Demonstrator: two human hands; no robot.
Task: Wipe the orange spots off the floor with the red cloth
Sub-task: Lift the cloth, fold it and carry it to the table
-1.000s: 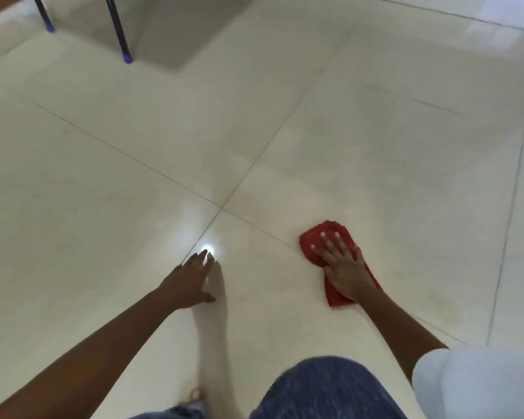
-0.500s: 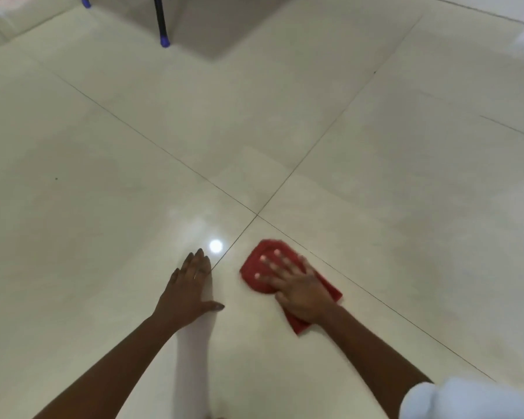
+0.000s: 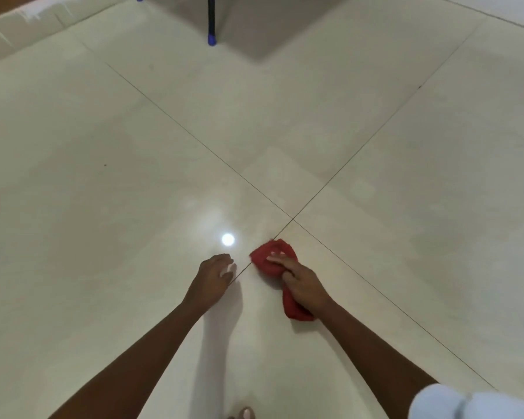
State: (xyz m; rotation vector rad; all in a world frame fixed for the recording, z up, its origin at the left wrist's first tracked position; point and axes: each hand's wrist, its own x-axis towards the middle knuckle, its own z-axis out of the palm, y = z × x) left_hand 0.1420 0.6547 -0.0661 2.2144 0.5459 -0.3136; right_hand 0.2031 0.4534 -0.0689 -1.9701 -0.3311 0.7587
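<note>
Red cloth (image 3: 271,258), bunched and creased, lies on the cream tiled floor (image 3: 103,207) just below the crossing of two grout lines (image 3: 293,219), its near end trailing back under the wrist. Right hand (image 3: 303,282) lies on top of it, fingers (image 3: 277,259) extended and slightly spread over the fabric, with a fold gathered beneath the palm. Left hand (image 3: 214,278) is beside it on the tile, fingers curled loosely together; contact with the floor cannot be confirmed. Bright light reflection (image 3: 227,239) sits just beyond the left hand. No orange spots can be made out. No containers in view. Against half a second earlier, the left hand was flat with fingers splayed, and the cloth lay flatter under the right hand.
</note>
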